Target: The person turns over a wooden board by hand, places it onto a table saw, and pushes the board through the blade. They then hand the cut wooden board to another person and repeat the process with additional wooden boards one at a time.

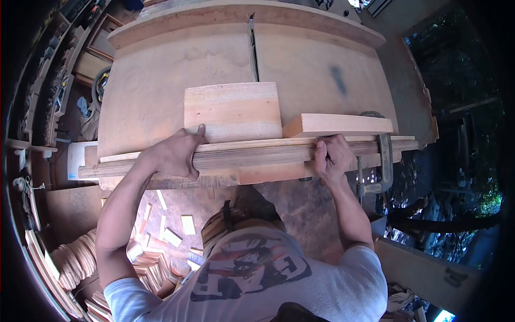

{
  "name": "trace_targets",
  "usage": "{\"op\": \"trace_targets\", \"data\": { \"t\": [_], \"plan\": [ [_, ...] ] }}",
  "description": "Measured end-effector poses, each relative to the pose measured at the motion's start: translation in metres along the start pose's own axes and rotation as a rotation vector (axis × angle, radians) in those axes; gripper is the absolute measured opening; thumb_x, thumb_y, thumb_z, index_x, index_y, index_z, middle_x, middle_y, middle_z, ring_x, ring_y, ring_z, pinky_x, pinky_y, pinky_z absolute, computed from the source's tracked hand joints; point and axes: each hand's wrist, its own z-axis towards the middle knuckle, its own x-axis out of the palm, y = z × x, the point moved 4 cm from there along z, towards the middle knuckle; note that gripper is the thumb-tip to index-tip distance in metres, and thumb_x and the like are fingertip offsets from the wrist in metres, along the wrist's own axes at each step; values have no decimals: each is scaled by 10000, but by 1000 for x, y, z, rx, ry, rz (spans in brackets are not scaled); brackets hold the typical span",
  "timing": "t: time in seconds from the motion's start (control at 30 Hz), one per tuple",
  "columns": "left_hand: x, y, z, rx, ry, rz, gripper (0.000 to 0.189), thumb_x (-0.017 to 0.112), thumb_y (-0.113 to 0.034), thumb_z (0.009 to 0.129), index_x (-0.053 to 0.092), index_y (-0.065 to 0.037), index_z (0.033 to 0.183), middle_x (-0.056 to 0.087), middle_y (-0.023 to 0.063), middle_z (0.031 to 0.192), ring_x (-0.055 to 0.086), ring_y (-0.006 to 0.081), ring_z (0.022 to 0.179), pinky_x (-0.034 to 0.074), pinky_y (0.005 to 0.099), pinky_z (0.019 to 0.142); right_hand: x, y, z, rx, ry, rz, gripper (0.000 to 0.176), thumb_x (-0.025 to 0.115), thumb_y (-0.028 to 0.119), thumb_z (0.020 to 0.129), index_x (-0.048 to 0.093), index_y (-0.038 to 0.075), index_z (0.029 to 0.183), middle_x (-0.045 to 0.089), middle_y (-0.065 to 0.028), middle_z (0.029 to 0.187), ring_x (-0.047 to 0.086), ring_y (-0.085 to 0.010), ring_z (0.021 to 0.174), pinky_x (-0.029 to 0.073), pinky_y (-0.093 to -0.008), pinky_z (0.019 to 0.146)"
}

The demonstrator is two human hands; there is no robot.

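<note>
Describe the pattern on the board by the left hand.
Board: pale and reddish-brown horizontal bands; head view.

board (232, 110) lower edge: behind rail (257, 153) | left hand (174, 155) palm: hidden | clamp (385, 155) screw: unclear | slot (253, 51) contents: too small

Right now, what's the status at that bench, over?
Left hand on rail, thumb against board. Right hand gripping rail below block. Clamp at rail's right end; slot ahead of board.
</note>
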Motion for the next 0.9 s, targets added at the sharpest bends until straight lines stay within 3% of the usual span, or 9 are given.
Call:
{"op": "trace_targets", "data": {
  "t": [0.13, 0.23, 0.37, 0.47, 0.53, 0.63, 0.9],
  "plan": [
    [-27, -4, 10, -71, 9, -3, 999, 834, -149, 585, 494, 32, 1506, 719, 287, 1094, 677, 402, 1091, 542, 424, 1009, 16, -14, 13, -9, -27, -23, 218, 677, -45, 855, 579, 35, 678, 587, -88, 659, 546, -279, 589, 434, -384, 553],
    [-38, 11, 24, -26, -15, -9, 973, 821, -139, 586, 512, 36, 1492, 734, 265, 979, 717, 398, 979, 570, 410, 936, 31, -28, 25, -5, -46, -42, 267, 687, -44, 850, 537, 46, 648, 539, -86, 625, 524, -281, 570, 417, -387, 536],
    [-54, 19, 39, -30, -12, -31, 994, 817, -124, 571, 491, 83, 1487, 738, 269, 978, 721, 391, 991, 580, 395, 916, 39, -40, 39, 2, -14, -50, 242, 677, -33, 922, 599, 17, 697, 624, -109, 677, 579, -288, 610, 466, -380, 594],
    [-62, 26, 48, -6, -36, -29, 1005, 819, -110, 561, 485, 100, 1485, 741, 270, 979, 725, 388, 991, 578, 387, 914, 46, -48, 49, -13, -35, -52, 254, 688, -23, 920, 595, 20, 688, 610, -104, 659, 570, -285, 596, 462, -377, 587],
    [-67, 31, 54, -5, -60, -28, 994, 820, -101, 555, 502, 97, 1475, 745, 265, 977, 728, 386, 985, 578, 382, 907, 53, -52, 56, -49, -94, -52, 263, 700, -32, 864, 564, 44, 653, 555, -90, 623, 529, -281, 566, 423, -387, 538],
    [-79, 30, 58, -90, -37, -24, 943, 825, -105, 565, 547, 75, 1447, 749, 254, 969, 733, 386, 972, 578, 384, 897, 61, -59, 65, -69, -132, -65, 277, 712, -33, 832, 540, 60, 635, 534, -83, 608, 515, -281, 556, 405, -394, 512],
    [-105, 49, 82, -93, -63, 11, 854, 838, -100, 583, 595, 5, 1395, 757, 241, 976, 741, 375, 968, 573, 410, 873, 82, -82, 90, -72, -149, -125, 301, 722, 3, 829, 507, 73, 631, 536, -87, 605, 529, -290, 566, 427, -406, 516]
  ]
}}
